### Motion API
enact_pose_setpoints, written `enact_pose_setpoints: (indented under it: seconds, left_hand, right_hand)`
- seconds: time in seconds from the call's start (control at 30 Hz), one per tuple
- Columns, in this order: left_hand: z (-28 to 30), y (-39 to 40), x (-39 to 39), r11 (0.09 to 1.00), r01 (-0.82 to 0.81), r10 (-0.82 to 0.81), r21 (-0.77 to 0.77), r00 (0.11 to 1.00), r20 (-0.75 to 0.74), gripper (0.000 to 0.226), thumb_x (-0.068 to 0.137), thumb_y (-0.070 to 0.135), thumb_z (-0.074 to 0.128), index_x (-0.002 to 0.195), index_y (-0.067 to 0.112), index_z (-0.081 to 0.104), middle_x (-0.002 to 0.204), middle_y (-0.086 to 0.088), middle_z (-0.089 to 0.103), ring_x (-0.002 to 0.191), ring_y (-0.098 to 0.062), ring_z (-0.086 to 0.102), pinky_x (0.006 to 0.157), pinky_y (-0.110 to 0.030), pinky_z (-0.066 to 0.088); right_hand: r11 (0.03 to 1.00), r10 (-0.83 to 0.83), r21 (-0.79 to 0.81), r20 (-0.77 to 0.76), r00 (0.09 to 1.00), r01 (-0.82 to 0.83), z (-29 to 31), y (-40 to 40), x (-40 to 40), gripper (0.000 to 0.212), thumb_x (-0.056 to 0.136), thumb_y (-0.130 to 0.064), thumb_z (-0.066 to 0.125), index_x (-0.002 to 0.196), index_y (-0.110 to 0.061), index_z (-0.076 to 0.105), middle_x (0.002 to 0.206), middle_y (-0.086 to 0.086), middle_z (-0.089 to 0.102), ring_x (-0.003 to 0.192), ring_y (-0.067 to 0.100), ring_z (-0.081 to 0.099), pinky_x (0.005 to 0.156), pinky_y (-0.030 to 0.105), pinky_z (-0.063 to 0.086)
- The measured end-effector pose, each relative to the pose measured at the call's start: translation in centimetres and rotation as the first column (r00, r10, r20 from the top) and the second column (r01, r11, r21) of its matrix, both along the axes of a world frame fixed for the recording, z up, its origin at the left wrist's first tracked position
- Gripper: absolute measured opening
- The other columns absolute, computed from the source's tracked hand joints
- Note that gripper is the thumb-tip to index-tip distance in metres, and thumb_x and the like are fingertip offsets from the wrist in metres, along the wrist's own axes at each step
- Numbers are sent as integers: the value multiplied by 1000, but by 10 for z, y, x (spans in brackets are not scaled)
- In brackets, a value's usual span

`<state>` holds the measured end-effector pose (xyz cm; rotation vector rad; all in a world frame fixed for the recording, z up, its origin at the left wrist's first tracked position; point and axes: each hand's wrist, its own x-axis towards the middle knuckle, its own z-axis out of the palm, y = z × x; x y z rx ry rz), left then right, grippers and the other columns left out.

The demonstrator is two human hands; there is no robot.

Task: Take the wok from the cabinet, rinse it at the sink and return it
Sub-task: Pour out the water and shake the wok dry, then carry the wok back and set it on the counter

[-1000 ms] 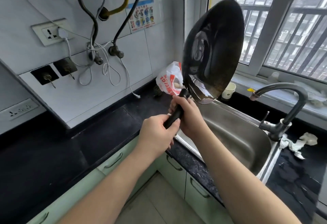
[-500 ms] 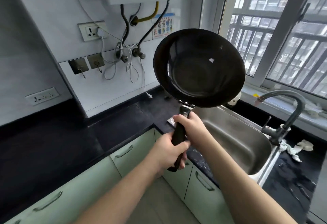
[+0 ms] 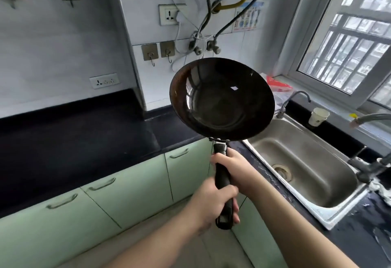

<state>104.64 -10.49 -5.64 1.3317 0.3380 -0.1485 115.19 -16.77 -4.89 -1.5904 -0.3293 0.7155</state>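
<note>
Pale green cabinet doors (image 3: 129,185) run under a dark stone desk (image 3: 69,140) that wraps an inner corner, and the steel sink (image 3: 317,183) set into that desk serves as the landmark for everything else. Left of the sink and raised above the desk edge, the wok (image 3: 222,100) is held out in the air, its bowl tipped toward the camera so the dark inside shows, with bright reflections on its left wall. Both hands are wrapped tight around its black handle (image 3: 222,174): the right hand (image 3: 232,168) grips high, close to the bracket under the bowl, and the left hand (image 3: 213,202) grips low, near the butt end, fingers curled fully around. No water is visible in the bowl. Judging from this, the rinse is done or nearly so and the carry back to a cabinet left of the sink is the step in hand. To do it well, the bowl should stay tipped slightly back toward the sink until drips stop, then be levelled so its weight sits over the upper grip. One hand will have to come off to pull a door handle; the right, nearest the bowl, looks the better one to keep on. A curved tap (image 3: 296,98) and a paper cup (image 3: 318,116) stand behind the sink, well clear of the swing.
</note>
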Motion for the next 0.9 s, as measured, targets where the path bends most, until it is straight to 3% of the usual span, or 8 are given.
enact_pose_setpoints:
  seconds: [0.07,0.17,0.3,0.47,0.63,0.73,0.83,0.9]
  left_hand:
    - [-5,6,-11,998,-48,49,32,999,-23,23,76,19,57,85,1,46,55,-10,58,40,-25,56,46,-27,48]
    - [-10,11,-24,987,-143,146,70,989,-37,22,76,19,58,82,1,46,54,-9,59,40,-24,57,48,-27,48]
    - [-11,5,-35,955,-286,291,82,955,-59,18,93,4,53,76,3,48,52,-9,57,40,-24,55,46,-27,48]
    - [-15,-4,-48,871,-487,492,69,866,-93,11,95,3,51,85,4,47,54,-8,58,40,-24,56,46,-26,48]
    - [-22,-4,-76,749,-659,660,69,736,-151,19,95,4,52,77,4,50,53,-8,57,39,-23,55,45,-27,48]
    - [-27,-4,-103,666,-744,740,64,646,-188,18,93,8,55,76,4,51,54,-8,58,41,-24,56,46,-27,48]
    - [-32,-3,-137,568,-822,808,40,548,-215,19,87,15,60,71,6,55,55,-9,58,41,-25,56,48,-28,47]
    - [-33,1,-163,499,-866,847,26,482,-225,31,92,10,57,61,9,57,55,-11,57,41,-24,55,48,-28,46]
  right_hand:
    - [999,38,-10,-32,999,-39,-6,12,-8,21,72,-20,66,83,-10,51,67,3,42,59,13,40,55,29,32]
    - [992,128,-6,-60,990,-128,-16,28,-16,17,79,-13,65,80,-10,49,64,0,41,58,13,38,55,29,31]
    - [974,223,-11,-130,966,-226,-23,41,-23,18,85,-18,64,74,-12,51,61,-2,46,53,11,42,52,25,36]
    - [912,399,-25,-189,898,-410,-32,57,-33,30,82,-37,70,79,-12,55,67,0,51,51,11,48,53,25,42]
    - [797,581,-33,-231,780,-603,-41,79,-64,37,81,-45,71,79,-12,55,67,1,47,52,12,46,52,25,41]
    - [714,670,-36,-254,698,-699,-49,93,-94,27,84,-31,73,78,-13,53,69,2,45,52,11,45,55,26,40]
    - [626,738,-59,-278,615,-778,-54,107,-131,23,89,-14,67,74,-11,49,61,1,42,41,8,45,44,18,39]
    - [554,782,-80,-290,552,-828,-54,119,-160,23,89,-11,64,75,-9,47,59,2,41,38,8,46,41,17,38]
